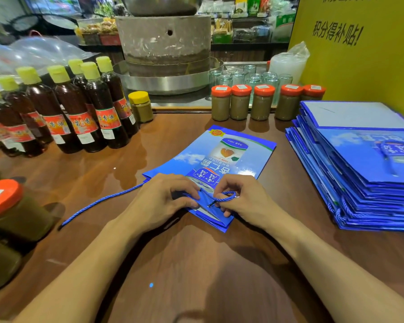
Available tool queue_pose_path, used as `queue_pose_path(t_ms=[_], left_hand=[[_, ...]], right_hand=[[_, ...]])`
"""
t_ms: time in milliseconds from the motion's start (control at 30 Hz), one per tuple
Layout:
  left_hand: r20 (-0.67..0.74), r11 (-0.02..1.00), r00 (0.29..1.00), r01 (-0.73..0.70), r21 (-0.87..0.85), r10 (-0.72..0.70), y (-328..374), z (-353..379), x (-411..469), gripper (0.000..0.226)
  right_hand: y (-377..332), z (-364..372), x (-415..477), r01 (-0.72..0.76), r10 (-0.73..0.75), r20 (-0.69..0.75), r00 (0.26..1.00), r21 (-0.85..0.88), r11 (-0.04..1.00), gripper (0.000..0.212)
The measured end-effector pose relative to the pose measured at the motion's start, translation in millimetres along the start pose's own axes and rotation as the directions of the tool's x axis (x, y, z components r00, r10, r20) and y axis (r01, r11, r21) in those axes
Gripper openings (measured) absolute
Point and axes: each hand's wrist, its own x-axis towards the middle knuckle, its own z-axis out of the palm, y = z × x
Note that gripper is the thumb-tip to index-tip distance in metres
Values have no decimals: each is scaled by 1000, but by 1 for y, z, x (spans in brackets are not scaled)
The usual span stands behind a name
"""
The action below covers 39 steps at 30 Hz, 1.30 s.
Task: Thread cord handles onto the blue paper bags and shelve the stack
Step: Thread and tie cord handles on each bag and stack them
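A flat blue paper bag [219, 157] lies on the brown table [196, 264], its top edge toward me. My left hand [163, 199] holds the bag's near edge between thumb and fingers. My right hand [240, 199] pinches the black-tipped end of a blue cord [103, 201] in a small loop over the bag's top edge. The rest of the cord trails left across the table. A stack of blue bags [364, 173] with cord handles sits at the right.
Dark oil bottles with yellow caps [79, 113] stand at the left. Orange-lidded jars [261, 103] line the back edge, and another jar [7, 210] stands near left. A stone mill in a metal tray [166, 66] and a yellow sign [359, 47] are behind.
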Motion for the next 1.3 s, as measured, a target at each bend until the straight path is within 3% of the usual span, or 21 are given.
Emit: queue_pose_path(t_ms=[200,367,500,600,700,833,900,1000,1100,1200,1300], left_hand=[[10,999,1000,17,28,-18,2,-1,-1,10],[-92,994,995,41,98,-32,6,6,0,4],[-147,996,988,52,72,-41,6,8,2,18],[-186,994,981,70,88,-53,8,10,0,28],[-256,981,967,43,188,7,11,12,-1,33],[-381,898,897,-38,439,224,18,8,2,19],[-341,894,915,-46,445,217,26,10,2,15],[-172,961,985,53,272,-5,33,16,0,23],[-89,980,991,110,168,-96,26,13,0,23],[-35,985,993,119,129,-115,22,11,-2,10],[7,982,987,158,107,-160,23,13,-2,15]], right_hand=[[-1,-1,1,-31,30,33,999,34,999,7],[-3,3,0,-41,41,4,999,40,998,8],[-8,-1,-1,-78,76,22,997,66,995,5],[-12,-5,-4,-91,89,71,994,34,995,16],[-14,-6,-7,-111,108,75,991,30,993,24],[-10,-2,-5,-53,54,-21,998,57,997,17],[-8,1,-5,-45,48,-35,998,78,996,17],[-6,1,-5,-53,60,-55,997,124,991,17],[-7,-2,-4,-82,90,-65,994,116,990,18],[-8,-1,-4,-99,103,-44,994,82,992,17],[-7,-1,-4,-100,102,-31,994,54,994,17]])
